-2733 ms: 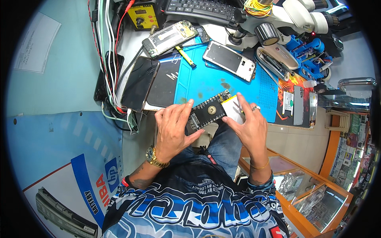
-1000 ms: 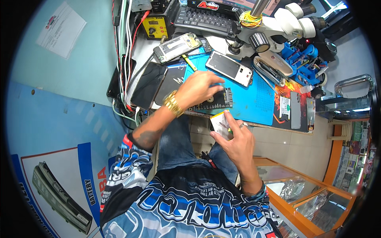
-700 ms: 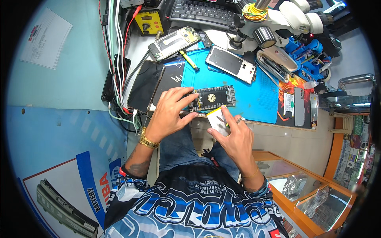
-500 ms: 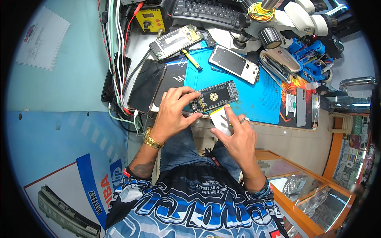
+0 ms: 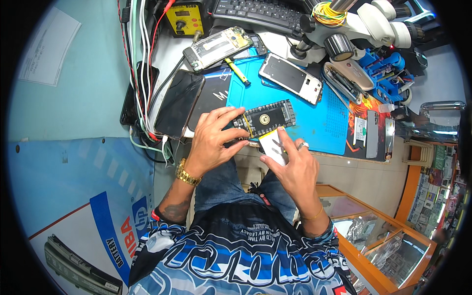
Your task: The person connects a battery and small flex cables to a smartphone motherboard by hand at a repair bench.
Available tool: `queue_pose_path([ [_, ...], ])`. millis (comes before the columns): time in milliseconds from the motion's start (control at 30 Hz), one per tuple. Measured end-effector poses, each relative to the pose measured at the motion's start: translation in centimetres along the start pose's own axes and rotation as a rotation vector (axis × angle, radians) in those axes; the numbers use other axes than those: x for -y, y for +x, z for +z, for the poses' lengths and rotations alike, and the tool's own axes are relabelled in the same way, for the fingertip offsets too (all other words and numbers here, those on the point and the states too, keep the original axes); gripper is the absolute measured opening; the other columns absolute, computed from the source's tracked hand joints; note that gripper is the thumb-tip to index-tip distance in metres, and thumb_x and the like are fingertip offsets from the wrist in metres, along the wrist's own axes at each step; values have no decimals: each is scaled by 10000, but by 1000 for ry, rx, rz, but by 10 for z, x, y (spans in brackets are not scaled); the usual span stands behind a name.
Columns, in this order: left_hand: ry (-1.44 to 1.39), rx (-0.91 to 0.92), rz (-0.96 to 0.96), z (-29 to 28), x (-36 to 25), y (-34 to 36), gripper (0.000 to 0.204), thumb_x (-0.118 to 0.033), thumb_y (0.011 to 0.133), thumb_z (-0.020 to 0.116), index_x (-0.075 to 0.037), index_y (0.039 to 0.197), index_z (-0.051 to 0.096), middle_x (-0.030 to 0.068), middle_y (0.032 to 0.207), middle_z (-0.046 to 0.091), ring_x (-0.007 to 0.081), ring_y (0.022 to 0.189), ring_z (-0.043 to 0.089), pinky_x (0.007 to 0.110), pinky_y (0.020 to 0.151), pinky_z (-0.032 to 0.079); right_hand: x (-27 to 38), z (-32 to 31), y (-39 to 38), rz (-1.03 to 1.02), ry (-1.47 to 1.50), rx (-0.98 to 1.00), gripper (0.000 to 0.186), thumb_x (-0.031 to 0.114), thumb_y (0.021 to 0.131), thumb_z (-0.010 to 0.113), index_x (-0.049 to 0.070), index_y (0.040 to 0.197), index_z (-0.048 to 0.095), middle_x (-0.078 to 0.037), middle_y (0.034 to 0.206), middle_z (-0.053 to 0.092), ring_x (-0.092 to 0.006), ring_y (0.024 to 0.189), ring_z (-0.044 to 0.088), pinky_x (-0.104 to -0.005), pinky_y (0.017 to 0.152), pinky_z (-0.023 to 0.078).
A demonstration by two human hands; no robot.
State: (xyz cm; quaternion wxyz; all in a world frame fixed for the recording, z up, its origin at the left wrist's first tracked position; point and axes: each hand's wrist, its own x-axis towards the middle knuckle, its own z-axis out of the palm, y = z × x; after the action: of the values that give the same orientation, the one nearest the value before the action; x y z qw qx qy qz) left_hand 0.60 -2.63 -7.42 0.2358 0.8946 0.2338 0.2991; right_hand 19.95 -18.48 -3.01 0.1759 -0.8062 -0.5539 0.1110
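Observation:
A black circuit board (image 5: 269, 118) with rows of small connectors and a round gold emblem lies tilted at the front edge of the blue mat. My left hand (image 5: 214, 140) is closed at its left end, fingertips beside a thin yellow strip; the exact contact is hidden. Just below the board is a flat silver-white phone battery (image 5: 271, 147) with a yellow top edge. My right hand (image 5: 297, 169) holds this battery, thumb at its lower left, index fingertip up by the board's lower edge.
Around the blue mat (image 5: 319, 132) lie a dark phone (image 5: 180, 104), an opened phone (image 5: 219, 48), a phone frame (image 5: 291, 78) and a yellow-handled cutter (image 5: 238, 72). Behind stand a microscope (image 5: 366, 24), keyboard (image 5: 255, 17) and yellow soldering station (image 5: 184, 20). Cables (image 5: 142, 73) run down the left.
My left index finger has come down closer to the thumb at the board's left end. My right hand and the battery hold nearly the same place. The view has shifted slightly.

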Motion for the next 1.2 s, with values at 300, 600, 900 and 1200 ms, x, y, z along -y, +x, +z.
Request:
queue_pose_path([
  [300, -227, -72, -173, 0, -3, -1, 519, -157, 685, 988, -96, 1118, 708, 138, 1388, 664, 313, 1200, 683, 418, 922, 569, -1, -6, 4, -3, 39, -44, 799, 473, 831, 885, 142, 1510, 624, -172, 974, 633, -333, 723, 691, -452, 628, 554],
  [600, -193, -33, -114, 1, 4, -7, 548, -227, 650, 1019, -64, 1071, 708, 148, 1355, 652, 312, 1150, 707, 409, 931, 610, 13, -12, 21, 14, 83, -59, 789, 430, 783, 928, 120, 1459, 665, -187, 969, 690, -345, 818, 699, -456, 709, 553],
  [900, -137, -8, -81, -3, -2, 0, 597, -284, 676, 963, -30, 1162, 727, 99, 1233, 685, 320, 1127, 655, 435, 981, 538, 19, -3, 43, -72, -23, -21, 769, 451, 788, 909, 129, 1439, 654, -216, 1004, 684, -360, 765, 733, -441, 616, 581],
  [1200, -120, 22, -71, -6, -2, 0, 631, -288, 694, 951, -7, 1212, 724, 102, 1232, 681, 319, 1124, 644, 442, 982, 535, 23, 2, 47, -55, -78, 9, 784, 468, 790, 906, 148, 1455, 641, -242, 1022, 684, -382, 739, 733, -458, 608, 575],
])
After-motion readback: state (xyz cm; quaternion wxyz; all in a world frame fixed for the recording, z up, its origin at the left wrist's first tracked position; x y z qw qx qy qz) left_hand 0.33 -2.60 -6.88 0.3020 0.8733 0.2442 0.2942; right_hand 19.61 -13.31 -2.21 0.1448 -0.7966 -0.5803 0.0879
